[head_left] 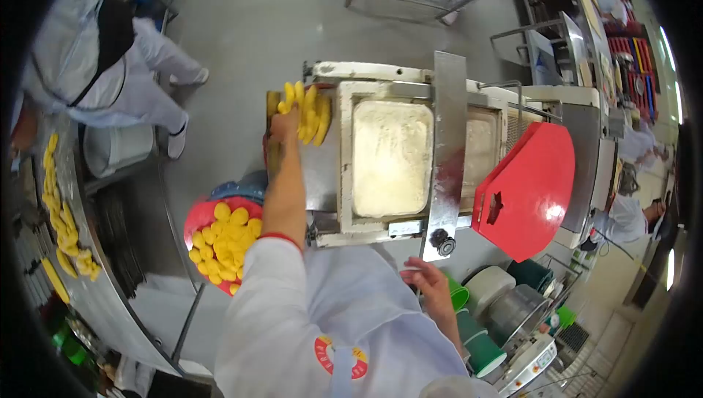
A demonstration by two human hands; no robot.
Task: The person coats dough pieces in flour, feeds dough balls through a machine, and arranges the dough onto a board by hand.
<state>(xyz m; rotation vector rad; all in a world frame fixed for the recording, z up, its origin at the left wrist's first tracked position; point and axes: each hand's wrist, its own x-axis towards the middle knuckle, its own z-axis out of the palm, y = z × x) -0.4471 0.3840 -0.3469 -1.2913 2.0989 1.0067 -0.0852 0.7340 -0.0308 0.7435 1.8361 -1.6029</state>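
My left hand (pixel 284 124) is at the left end of a white machine, its fingers closed around a yellow dough roll (pixel 288 95). Several more yellow dough rolls (pixel 315 116) lie side by side against it, on the machine's metal end plate (pixel 319 178). Below my left forearm, rounded yellow dough pieces (pixel 231 243) fill a red container (pixel 192 219). My right hand (pixel 430 285) hangs near the machine's front edge, below a black knob (pixel 442 240). Its fingers are apart and nothing is in them.
The machine (pixel 348 237) has a flour-dusted cream bed (pixel 392 160), crossed by a metal bar (pixel 449 127). A red board (pixel 531 193) leans at its right. Dough strips (pixel 58 215) lie on a steel table (pixel 110 281). A person (pixel 121 68) stands at upper left; green buckets (pixel 480 347) are lower right.
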